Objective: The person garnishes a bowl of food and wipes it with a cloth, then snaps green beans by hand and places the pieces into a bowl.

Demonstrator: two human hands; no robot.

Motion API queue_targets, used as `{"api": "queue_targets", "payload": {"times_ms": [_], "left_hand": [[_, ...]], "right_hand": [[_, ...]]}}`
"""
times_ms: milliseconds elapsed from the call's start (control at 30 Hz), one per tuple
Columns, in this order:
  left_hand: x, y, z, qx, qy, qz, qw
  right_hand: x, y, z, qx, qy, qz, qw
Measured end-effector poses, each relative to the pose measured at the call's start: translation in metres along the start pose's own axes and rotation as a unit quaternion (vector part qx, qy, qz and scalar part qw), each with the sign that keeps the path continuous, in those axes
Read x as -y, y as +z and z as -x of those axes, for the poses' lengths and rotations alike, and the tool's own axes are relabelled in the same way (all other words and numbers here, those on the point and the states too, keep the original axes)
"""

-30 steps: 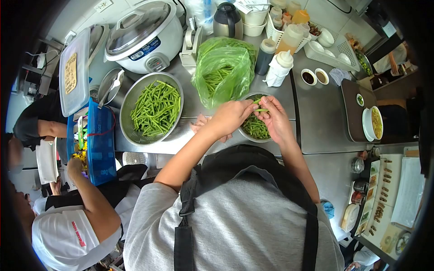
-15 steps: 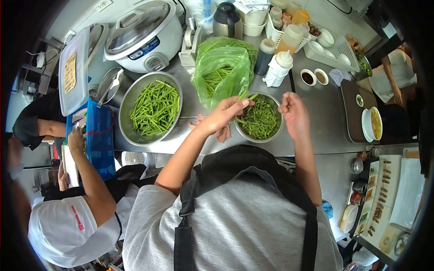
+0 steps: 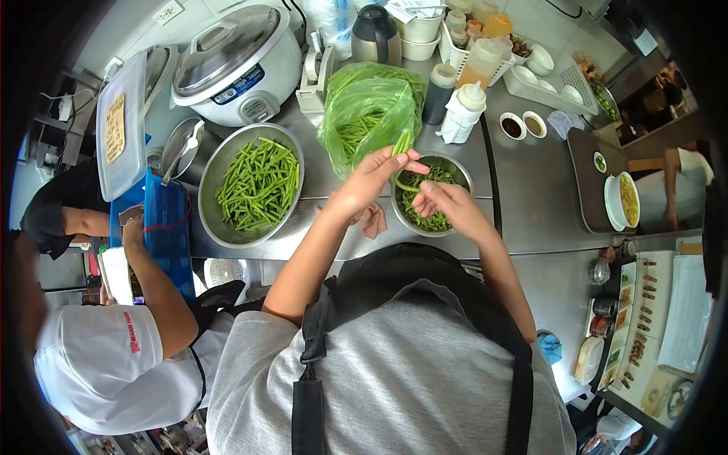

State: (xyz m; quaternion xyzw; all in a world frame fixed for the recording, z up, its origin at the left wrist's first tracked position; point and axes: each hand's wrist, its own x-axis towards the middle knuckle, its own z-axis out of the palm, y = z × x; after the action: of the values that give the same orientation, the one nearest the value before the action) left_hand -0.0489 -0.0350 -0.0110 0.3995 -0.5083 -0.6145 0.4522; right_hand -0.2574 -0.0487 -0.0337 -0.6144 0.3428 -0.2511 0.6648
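Note:
My left hand (image 3: 373, 178) is closed around a few long green beans (image 3: 403, 142), whose ends stick out past the fingers. My right hand (image 3: 453, 208) is close beside it, fingers bent together in a pinch; whatever they hold is too small to make out. Both hands are above a small metal bowl (image 3: 465, 173) containing green bean scraps (image 3: 437, 221). To the left stands a larger metal colander (image 3: 210, 208) full of cut green beans (image 3: 258, 182). Behind my hands, a green plastic bag (image 3: 334, 148) lies open with long beans inside.
A pinkish cloth (image 3: 371, 221) lies left of the bowl. A rice cooker (image 3: 262, 80), a flask (image 3: 376, 38) and sauce bottles (image 3: 464, 114) line the back. A brown tray (image 3: 588, 178) with a soup bowl is right. A co-worker (image 3: 144, 356) works at a blue bin (image 3: 163, 250).
My right hand has moved left and down over the small bowl, nearer my left hand. The beans in my left hand now point more upward.

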Motion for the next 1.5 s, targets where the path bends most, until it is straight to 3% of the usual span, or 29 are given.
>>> {"api": "queue_targets", "payload": {"times_ms": [167, 367, 500, 600, 700, 933, 1000, 1100, 1233, 1333, 1400, 1500], "left_hand": [[-0.005, -0.004, 0.002, 0.04, 0.016, -0.011, 0.999], [-0.001, -0.002, 0.002, 0.05, 0.013, -0.012, 0.999], [0.0, -0.003, 0.002, 0.005, 0.07, 0.018, 0.997], [0.002, 0.001, 0.005, -0.014, 0.079, 0.046, 0.996], [0.013, 0.007, 0.008, -0.021, 0.071, 0.038, 0.997], [0.019, 0.027, 0.012, -0.04, 0.089, 0.08, 0.992], [0.006, 0.033, 0.019, -0.053, 0.016, 0.053, 0.997], [-0.015, 0.042, 0.027, -0.087, -0.041, 0.058, 0.994], [0.023, 0.025, 0.011, -0.052, 0.063, 0.162, 0.983], [0.028, 0.022, 0.009, -0.052, 0.035, 0.27, 0.961], [0.025, 0.021, 0.008, -0.052, 0.008, 0.273, 0.961], [0.023, 0.02, 0.007, -0.054, -0.037, 0.224, 0.972]], "right_hand": [[0.0, -0.003, -0.001, 0.067, 0.067, 0.038, 0.995], [0.004, 0.004, -0.001, 0.115, 0.061, -0.057, 0.99], [-0.006, 0.005, -0.001, 0.014, 0.038, -0.222, 0.974], [-0.004, 0.014, -0.003, -0.109, 0.036, -0.354, 0.928], [-0.009, 0.018, -0.008, -0.164, 0.026, -0.417, 0.894], [-0.024, 0.023, -0.021, -0.275, 0.006, -0.279, 0.92], [-0.025, 0.024, -0.025, -0.301, -0.008, -0.197, 0.933], [-0.032, 0.016, -0.026, -0.289, -0.015, -0.189, 0.938], [-0.03, 0.016, -0.022, -0.226, 0.003, -0.212, 0.951], [-0.017, 0.022, -0.013, -0.132, 0.03, -0.236, 0.962], [-0.013, 0.023, -0.008, -0.05, 0.028, -0.256, 0.965], [-0.006, 0.029, -0.008, -0.053, 0.019, -0.294, 0.954]]}}
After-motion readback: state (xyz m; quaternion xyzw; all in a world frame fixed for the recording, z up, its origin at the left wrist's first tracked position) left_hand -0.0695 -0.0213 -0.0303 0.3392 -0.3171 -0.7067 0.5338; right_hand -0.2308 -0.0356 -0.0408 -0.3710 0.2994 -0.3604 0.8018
